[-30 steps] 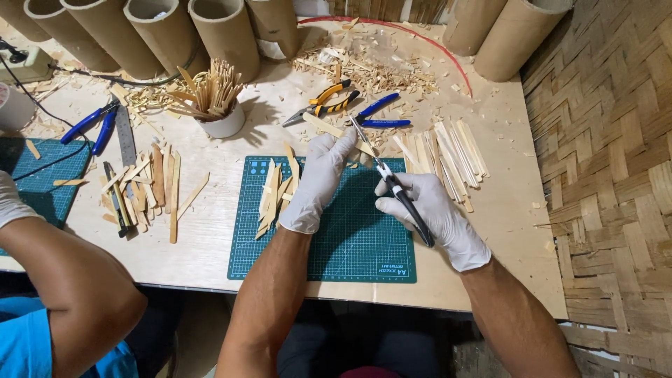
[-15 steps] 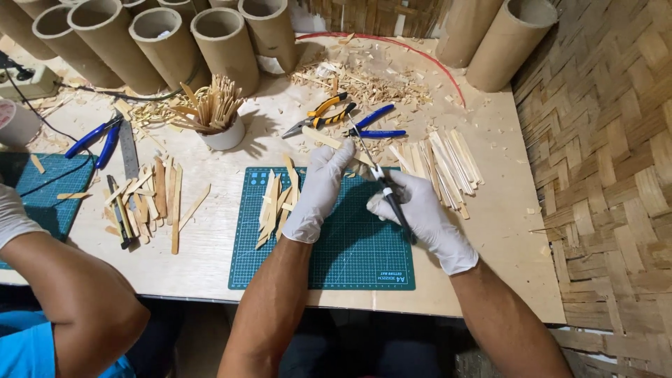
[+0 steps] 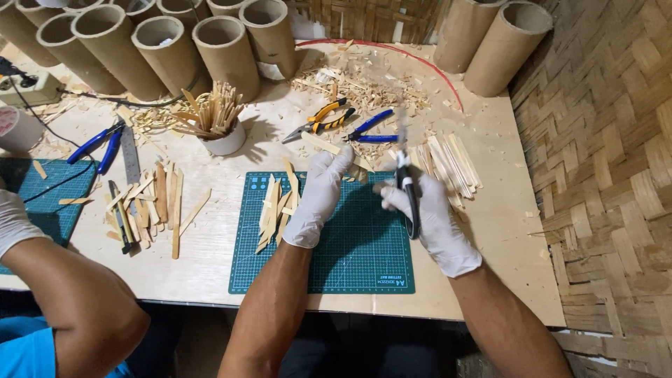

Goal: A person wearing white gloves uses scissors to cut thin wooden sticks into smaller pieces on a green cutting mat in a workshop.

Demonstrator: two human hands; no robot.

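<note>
Both my hands wear white gloves over a teal cutting mat (image 3: 350, 259). My left hand (image 3: 318, 196) pinches a short bamboo strip (image 3: 357, 170) at its fingertips above the mat's top edge. My right hand (image 3: 430, 217) grips a black-handled knife (image 3: 406, 189), blade pointing up and blurred, close to the strip's end. A small heap of cut bamboo slivers (image 3: 276, 206) lies on the mat just left of my left hand. A row of longer bamboo strips (image 3: 451, 161) rests on the table behind my right hand.
Yellow pliers (image 3: 318, 119) and blue pliers (image 3: 371, 129) lie behind the mat. A white cup of sticks (image 3: 220, 129) and cardboard tubes (image 3: 224, 52) stand at the back. Another person's gloved hand (image 3: 14, 217) rests by a second mat (image 3: 49, 203), near more strips (image 3: 150, 206). A woven wall (image 3: 609, 175) borders the table's right side.
My right hand has lifted the knife from lying slanted over the mat to nearly upright. My left hand stays on the strip. The view has shifted nearer.
</note>
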